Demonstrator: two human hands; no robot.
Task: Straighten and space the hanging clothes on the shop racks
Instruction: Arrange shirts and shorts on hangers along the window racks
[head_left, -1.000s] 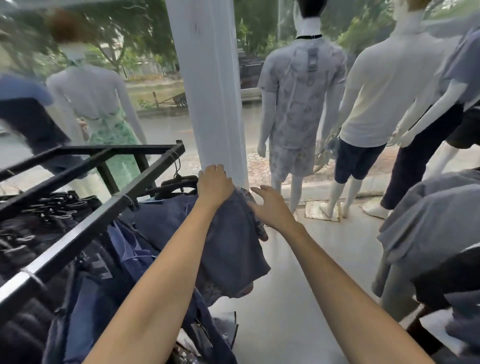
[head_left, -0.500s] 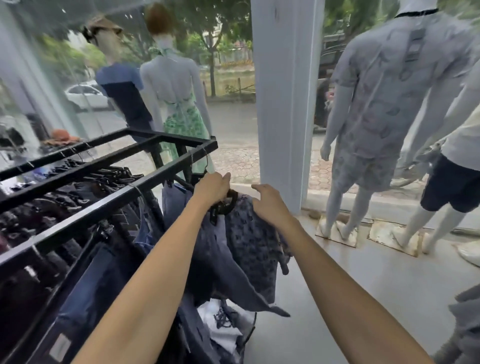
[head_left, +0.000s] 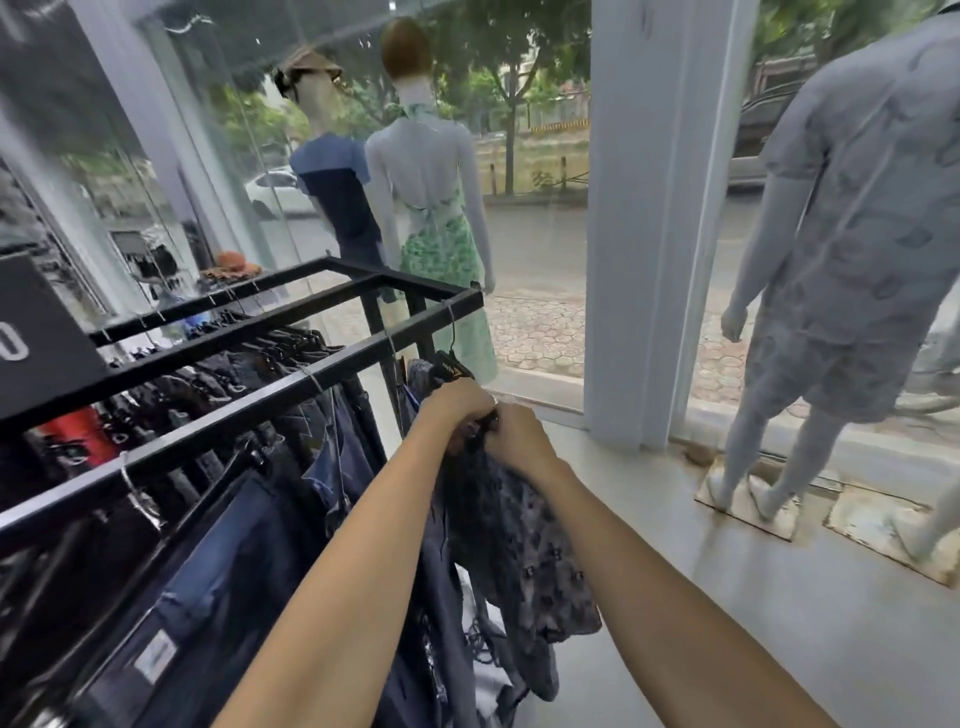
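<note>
Left hand (head_left: 457, 410) and right hand (head_left: 521, 437) meet, fingers curled, gripping the top of a dark patterned garment (head_left: 524, 551) at the rack's (head_left: 311, 375) far end

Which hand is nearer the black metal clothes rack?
Left. Both grip a dark patterned garment: the left hand beside the black metal clothes rack at its end, the right hand beyond it, farther out.

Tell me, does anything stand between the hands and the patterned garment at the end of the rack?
Nothing visible does. The left hand and the right hand both grip the top of the patterned garment, just below its hanger.
</note>
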